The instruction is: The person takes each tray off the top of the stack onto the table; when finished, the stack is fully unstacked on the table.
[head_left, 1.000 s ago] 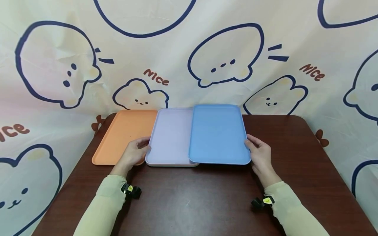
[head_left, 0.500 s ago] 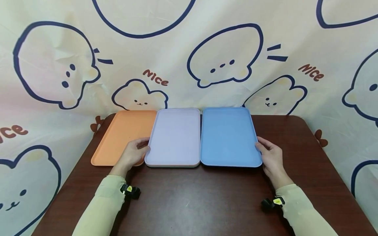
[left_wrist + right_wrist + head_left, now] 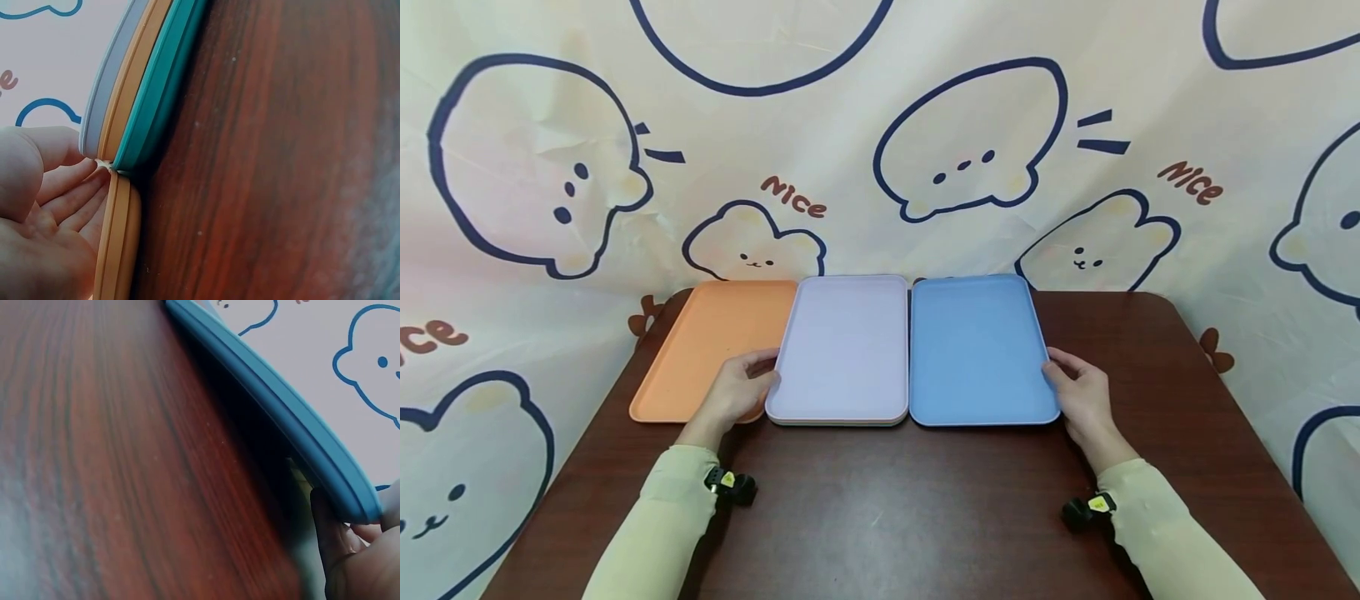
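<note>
At the middle of the table lies a stack of trays, with a lavender tray (image 3: 842, 350) on top. The left wrist view shows an orange tray (image 3: 132, 81) and a teal tray (image 3: 156, 94) beneath it. My left hand (image 3: 741, 387) touches the stack's left edge with its thumb and fingertips, over the separate orange tray (image 3: 700, 358) at left. Right of the stack is a blue tray (image 3: 977, 350). My right hand (image 3: 1082, 396) grips its right edge, fingers below and thumb above; in the right wrist view that edge stands off the table.
The trays sit on a dark brown wooden table (image 3: 865, 508), near its back edge. Behind hangs a pale curtain (image 3: 970, 242) with cartoon drawings. Each wrist wears a small black camera (image 3: 1078, 515).
The blue tray has moved right off the lavender tray and come down beside the stack, then shifted slightly left. My right hand moved with it. My left hand stayed at the stack's edge.
</note>
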Motion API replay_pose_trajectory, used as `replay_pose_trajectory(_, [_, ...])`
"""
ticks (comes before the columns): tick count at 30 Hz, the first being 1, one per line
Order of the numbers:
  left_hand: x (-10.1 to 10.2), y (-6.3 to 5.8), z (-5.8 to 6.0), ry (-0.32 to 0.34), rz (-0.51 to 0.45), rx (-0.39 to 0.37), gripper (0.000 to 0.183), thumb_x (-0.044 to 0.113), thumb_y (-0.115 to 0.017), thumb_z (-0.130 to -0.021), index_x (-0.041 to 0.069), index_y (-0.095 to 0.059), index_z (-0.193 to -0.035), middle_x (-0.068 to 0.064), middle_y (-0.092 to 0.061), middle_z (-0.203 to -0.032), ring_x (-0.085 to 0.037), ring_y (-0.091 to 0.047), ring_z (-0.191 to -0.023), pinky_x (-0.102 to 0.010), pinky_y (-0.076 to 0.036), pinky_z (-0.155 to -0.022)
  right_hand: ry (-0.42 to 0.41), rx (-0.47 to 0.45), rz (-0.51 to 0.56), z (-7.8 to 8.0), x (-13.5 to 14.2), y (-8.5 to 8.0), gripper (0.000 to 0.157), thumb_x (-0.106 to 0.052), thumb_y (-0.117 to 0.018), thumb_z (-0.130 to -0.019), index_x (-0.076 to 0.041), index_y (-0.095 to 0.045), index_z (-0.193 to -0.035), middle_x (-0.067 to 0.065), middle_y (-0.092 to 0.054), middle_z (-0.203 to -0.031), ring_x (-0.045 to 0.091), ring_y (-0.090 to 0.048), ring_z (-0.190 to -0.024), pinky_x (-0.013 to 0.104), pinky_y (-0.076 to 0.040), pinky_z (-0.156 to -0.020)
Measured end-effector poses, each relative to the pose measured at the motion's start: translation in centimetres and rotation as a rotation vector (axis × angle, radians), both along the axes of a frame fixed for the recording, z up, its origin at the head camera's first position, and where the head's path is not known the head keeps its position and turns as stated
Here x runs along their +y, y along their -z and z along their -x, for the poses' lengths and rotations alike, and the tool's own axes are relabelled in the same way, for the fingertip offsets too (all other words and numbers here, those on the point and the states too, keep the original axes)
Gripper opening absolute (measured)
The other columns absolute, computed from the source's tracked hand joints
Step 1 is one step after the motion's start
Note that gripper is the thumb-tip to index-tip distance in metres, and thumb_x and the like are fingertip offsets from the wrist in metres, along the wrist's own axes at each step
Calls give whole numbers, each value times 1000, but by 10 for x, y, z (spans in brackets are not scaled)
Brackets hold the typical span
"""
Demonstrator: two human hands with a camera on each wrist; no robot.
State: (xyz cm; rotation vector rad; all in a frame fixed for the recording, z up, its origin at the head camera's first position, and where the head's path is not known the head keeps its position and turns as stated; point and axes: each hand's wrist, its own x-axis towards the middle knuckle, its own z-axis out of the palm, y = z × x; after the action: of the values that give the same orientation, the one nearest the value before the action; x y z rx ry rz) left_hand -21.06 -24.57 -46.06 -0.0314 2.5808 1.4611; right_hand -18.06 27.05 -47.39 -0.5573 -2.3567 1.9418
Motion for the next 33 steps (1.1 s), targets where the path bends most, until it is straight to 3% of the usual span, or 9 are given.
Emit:
replay_pose_trajectory(2, [-1,0,0,-1,3,0,52,8,-59,-108,-2,-50,-158,-27,-51,-162,-42,-47,-154,-57,-40,-126,-12,-8,-31,2,-1,2,48,-21,-59,-112,-6,-56,-157,21,-55,-155,-2,-65,-98,13,-58,-76])
replay_pose_trajectory(7, [-2,-1,0,-4,-3,-13,53,8,-59,-108,-1,-50,-159,-26,-50,-164,-41,-46,-155,-56,-41,-126,-57,-24,-149,8,-2,3,46,-16,-56,-112,-3,-57,-156,25,-54,-158,25,-63,-126,11,-54,-76])
replay_pose_trajectory(10, [-3,-2,0,-7,-2,-18,53,9,-59,-108,0,-50,-159,-25,-50,-164,-41,-45,-155,-56,-41,-126,-115,-14,-273,10,0,0,44,-13,-56,-111,1,-58,-153,28,-53,-158,36,-60,-135,19,-56,-84])
replay_pose_trajectory(14, [-5,-2,1,-11,8,-14,53,9,-59,-108,1,-51,-159,-25,-50,-164,-41,-46,-155,-56,-40,-126,-212,20,-446,12,3,-4,42,-10,-57,-109,7,-61,-148,32,-60,-149,40,-64,-127,37,-59,-91])
replay_pose_trajectory(19, [-7,-2,1,-13,7,-18,53,10,-59,-108,1,-50,-159,-25,-50,-164,-41,-46,-155,-56,-40,-127,-300,20,-571,14,4,-8,42,-7,-58,-107,12,-62,-144,35,-66,-135,37,-70,-107,37,-61,-81])
replay_pose_trajectory(25, [-6,-2,1,-24,-8,-20,53,11,-60,-107,1,-51,-159,-25,-51,-164,-41,-46,-155,-56,-40,-127,-325,5,-594,14,5,-12,44,-10,-57,-107,11,-60,-145,37,-62,-143,41,-69,-116,51,-62,-93])
replay_pose_trajectory(33, [-4,-2,2,-31,-11,-43,54,13,-60,-108,3,-50,-160,-24,-50,-164,-41,-45,-156,-57,-39,-127,-234,22,-480,8,11,-12,42,-13,-55,-111,7,-61,-148,32,-61,-149,45,-59,-139,56,-58,-107])
